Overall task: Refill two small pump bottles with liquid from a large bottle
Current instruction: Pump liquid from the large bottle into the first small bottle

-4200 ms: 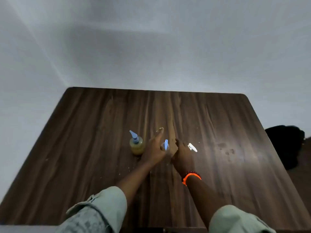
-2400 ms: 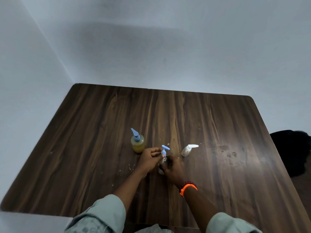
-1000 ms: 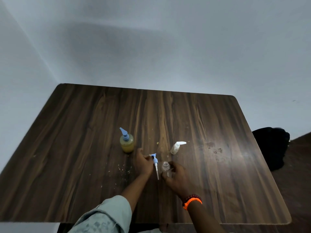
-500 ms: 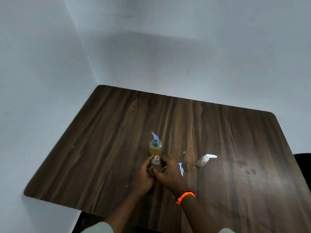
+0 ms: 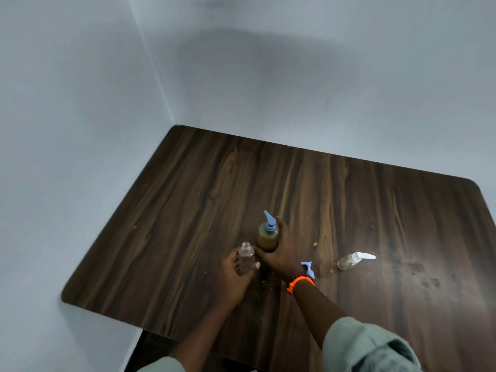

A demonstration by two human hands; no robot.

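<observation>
You have a dark wood-grain table (image 5: 188,200) (crumbs and stains scattered on it) pushed into a corner of plain pale walls (image 5: 295,76).

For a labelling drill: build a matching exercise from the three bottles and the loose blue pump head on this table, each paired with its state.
Things:
1. large bottle
2. open small bottle
3. white-pump bottle
4. loose blue pump head

States:
A. stands alone, right of both hands
B. gripped by the right hand, pump on
C. lies on the table by the right wrist
D. held by the left hand, no pump

Pairs: 1-B, 2-D, 3-A, 4-C
</observation>
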